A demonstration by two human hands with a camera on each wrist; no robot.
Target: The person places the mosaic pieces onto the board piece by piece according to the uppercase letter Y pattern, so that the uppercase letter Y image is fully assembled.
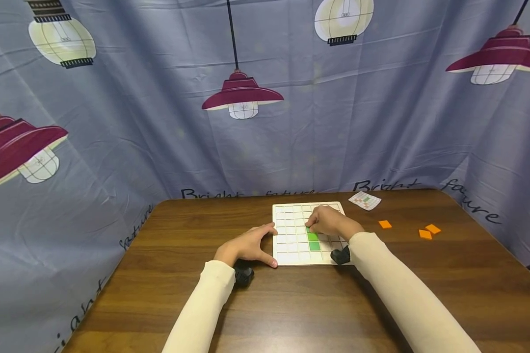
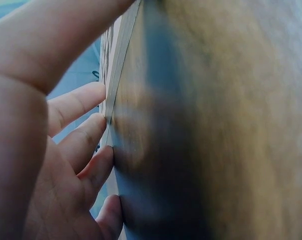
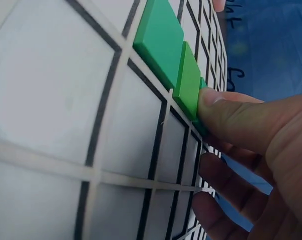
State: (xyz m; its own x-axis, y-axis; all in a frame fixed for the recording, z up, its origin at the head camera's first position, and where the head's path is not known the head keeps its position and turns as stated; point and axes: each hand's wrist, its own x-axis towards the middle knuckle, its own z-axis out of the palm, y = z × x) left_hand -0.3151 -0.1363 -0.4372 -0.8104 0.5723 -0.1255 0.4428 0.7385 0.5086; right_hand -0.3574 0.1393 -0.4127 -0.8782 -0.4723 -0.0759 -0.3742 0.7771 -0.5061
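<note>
A white grid board lies flat on the wooden table. My right hand is over its middle, thumb and fingers pinching a green tile at the grid, mostly hidden by the thumb. Two more green tiles lie in a line toward me: a lighter one right beside the pinched tile and a darker one nearer. At the board's left side is my left hand, thumb and fingers spread, with fingertips right at the board's edge.
Several orange tiles, one of them nearer the board, lie on the table to the right. A small printed card with a coloured grid pattern sits behind the board's right corner. A blue-grey curtain hangs behind the table.
</note>
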